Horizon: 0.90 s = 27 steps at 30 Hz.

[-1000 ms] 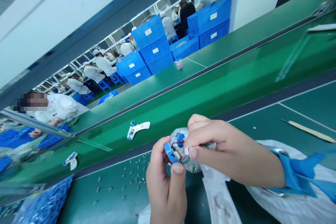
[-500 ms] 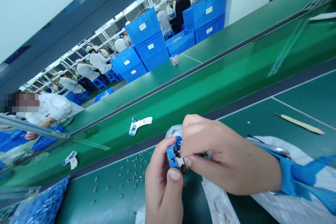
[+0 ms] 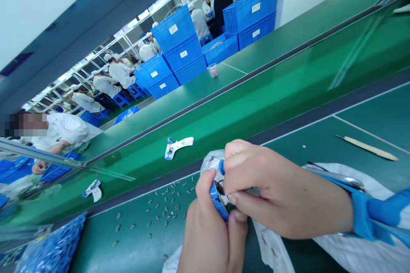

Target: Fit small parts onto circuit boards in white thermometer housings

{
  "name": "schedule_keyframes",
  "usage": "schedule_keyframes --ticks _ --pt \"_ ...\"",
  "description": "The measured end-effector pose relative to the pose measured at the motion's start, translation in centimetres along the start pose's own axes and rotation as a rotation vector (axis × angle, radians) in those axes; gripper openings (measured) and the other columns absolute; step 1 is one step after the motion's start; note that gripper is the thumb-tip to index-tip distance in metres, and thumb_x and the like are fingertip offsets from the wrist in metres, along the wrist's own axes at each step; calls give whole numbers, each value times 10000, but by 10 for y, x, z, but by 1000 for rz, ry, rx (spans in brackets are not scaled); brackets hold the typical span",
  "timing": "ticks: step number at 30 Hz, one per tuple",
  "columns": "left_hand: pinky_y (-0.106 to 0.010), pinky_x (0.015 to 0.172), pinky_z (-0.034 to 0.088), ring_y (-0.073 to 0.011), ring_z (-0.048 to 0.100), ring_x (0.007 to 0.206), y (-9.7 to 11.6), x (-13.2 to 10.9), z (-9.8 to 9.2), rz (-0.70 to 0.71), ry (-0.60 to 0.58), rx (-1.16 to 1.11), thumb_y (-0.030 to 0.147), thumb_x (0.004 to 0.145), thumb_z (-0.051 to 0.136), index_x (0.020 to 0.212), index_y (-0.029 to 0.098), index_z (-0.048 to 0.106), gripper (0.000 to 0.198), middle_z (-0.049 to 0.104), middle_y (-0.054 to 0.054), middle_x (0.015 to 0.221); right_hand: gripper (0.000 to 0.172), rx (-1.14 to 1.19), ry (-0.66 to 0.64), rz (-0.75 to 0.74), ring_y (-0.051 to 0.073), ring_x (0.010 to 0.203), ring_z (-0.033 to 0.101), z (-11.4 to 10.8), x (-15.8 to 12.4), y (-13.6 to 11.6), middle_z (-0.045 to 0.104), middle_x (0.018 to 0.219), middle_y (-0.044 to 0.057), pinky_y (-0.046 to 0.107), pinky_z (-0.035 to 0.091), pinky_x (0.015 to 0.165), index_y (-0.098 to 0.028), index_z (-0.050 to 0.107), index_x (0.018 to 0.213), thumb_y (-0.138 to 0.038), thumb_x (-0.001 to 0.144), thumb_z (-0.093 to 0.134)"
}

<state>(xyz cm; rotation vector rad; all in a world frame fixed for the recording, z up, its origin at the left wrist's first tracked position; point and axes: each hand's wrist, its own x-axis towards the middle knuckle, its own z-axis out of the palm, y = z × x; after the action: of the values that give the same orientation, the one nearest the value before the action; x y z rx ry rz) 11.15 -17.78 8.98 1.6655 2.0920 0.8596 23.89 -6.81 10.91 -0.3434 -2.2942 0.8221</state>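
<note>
Above the green workbench (image 3: 105, 258), the blue-shelled part (image 3: 218, 203) sits between both hands.
Probably light and stiff, its innards delicate, it is best held by the shell. The left hand (image 3: 209, 234) clamps it, thumb opposing fingers; the right hand (image 3: 262, 185) reaches across, fingertips bunched together, any pinched piece hidden.

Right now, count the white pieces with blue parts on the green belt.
2: one white piece beyond the left hand, another white piece farther left. A white item cut off at the right edge is unclear.

Factory: conveyor belt (image 3: 243, 111), stacked crates (image 3: 184, 56)
</note>
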Motion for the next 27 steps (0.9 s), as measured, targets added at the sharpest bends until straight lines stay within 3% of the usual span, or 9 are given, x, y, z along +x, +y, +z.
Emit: schedule_keyframes --ticks 4,9,14,16,19,21,24,27 --pt "-501 654 491 -357 684 771 7 0 7 -33 8 166 340 900 322 1293 222 216 424 706 -147 923 268 23 4 -9 109 595 328 2 2 1 419 539 -8 288 274 613 -137 417 503 -55 758 435" --pt "-461 660 499 -347 689 770 13 5 11 -102 13 226 267 864 351 1300 170 242 460 711 -160 916 257 29 4 0 107 591 349 5 2 4 431 531 -9 272 292 619 -142 419 496 -57 738 425" --pt "-379 659 505 -314 678 869 11 15 -1 -122 -155 224 325 869 407 1414 177 251 586 679 -154 1082 237 -13 -174 154 112 602 440 -5 13 30 516 529 -11 253 292 583 -155 505 498 -104 726 465" --pt "-355 690 507 -290 661 924 8 18 -10 -119 -167 251 355 866 425 1418 205 320 582 630 -144 1185 261 -118 -71 339 125 609 487 -14 20 53 572 576 0 257 296 562 -162 583 554 -182 791 475" --pt "-341 688 502 -253 649 870 5 21 -24 -184 -135 300 391 867 413 1383 217 423 544 613 -120 1198 311 -405 292 754 170 712 566 -27 26 93 651 743 41 275 352 590 -163 678 774 -279 901 420" --pt "-325 636 491 -238 646 821 4 22 -29 -221 -154 310 408 875 392 1367 239 451 523 635 -95 1160 335 -537 378 948 202 849 591 -33 25 120 669 898 77 296 415 669 -158 676 941 -277 955 364" --pt "-321 656 488 -237 651 847 3 23 -30 -175 -219 300 382 879 392 1325 261 502 475 664 -66 1111 266 -541 248 1036 187 932 597 -34 22 151 638 1025 83 349 489 805 -144 629 1034 -315 971 435" --pt "-332 712 502 -247 650 910 -1 22 -29 -145 -250 279 377 879 439 1289 252 541 441 679 -67 1090 259 -474 25 990 169 937 607 -19 25 166 619 1080 68 370 519 839 -144 608 1071 -352 939 527"
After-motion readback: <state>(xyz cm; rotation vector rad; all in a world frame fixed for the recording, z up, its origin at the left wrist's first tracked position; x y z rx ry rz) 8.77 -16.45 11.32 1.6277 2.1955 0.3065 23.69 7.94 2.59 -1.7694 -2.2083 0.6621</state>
